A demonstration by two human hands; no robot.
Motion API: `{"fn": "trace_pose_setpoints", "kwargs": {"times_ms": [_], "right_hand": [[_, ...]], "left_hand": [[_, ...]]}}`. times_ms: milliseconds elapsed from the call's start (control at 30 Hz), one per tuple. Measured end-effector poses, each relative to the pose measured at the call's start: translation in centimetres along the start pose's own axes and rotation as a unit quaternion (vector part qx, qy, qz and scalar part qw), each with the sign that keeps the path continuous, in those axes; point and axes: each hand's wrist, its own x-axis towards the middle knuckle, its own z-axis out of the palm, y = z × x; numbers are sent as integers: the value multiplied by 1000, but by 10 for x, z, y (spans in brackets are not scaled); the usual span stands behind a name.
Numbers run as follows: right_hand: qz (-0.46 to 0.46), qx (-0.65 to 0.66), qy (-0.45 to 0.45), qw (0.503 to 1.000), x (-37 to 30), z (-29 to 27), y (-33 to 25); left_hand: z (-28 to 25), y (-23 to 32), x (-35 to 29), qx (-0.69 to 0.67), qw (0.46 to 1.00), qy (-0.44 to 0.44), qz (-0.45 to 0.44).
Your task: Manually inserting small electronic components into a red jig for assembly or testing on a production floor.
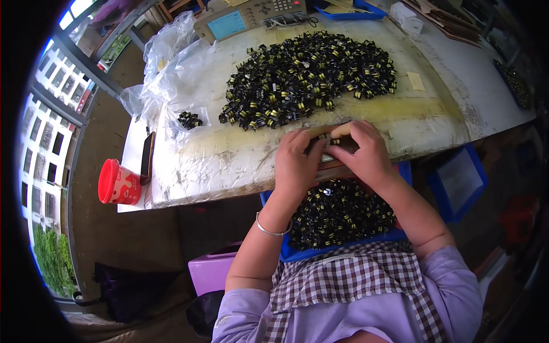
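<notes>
Both my hands meet at the front edge of the worktable, their fingertips close together. My right hand (368, 153) is closed, pinching a small black-and-yellow coil-like component (336, 140) between thumb and index finger. My left hand (295, 162) is closed too, its thumb and fingers pressed together beside that component; what they grip is mostly hidden. Yellowish coverings show on my index fingertips. A small metallic ridged piece (326, 158) lies under my hands at the edge. Beyond them spreads a large pile of similar components (309, 74).
A blue tray (306, 254) full of components sits at my lap, under the table edge. On the table (189, 166) are a small component cluster (189, 120), plastic bags (171, 57), a phone (147, 157), a red tub (120, 184) and a meter with a screen (246, 20). Another blue tray (457, 183) stands right.
</notes>
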Motion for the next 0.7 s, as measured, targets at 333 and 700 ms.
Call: {"fn": "trace_pose_setpoints", "kwargs": {"times_ms": [333, 700], "right_hand": [[104, 24, -14, 994, 8, -10, 17], [76, 48, 5, 996, 13, -8, 15]], "left_hand": [[-6, 11, 0, -15, 999, -18, 27], [7, 10, -5, 39, 995, 10, 88]]}}
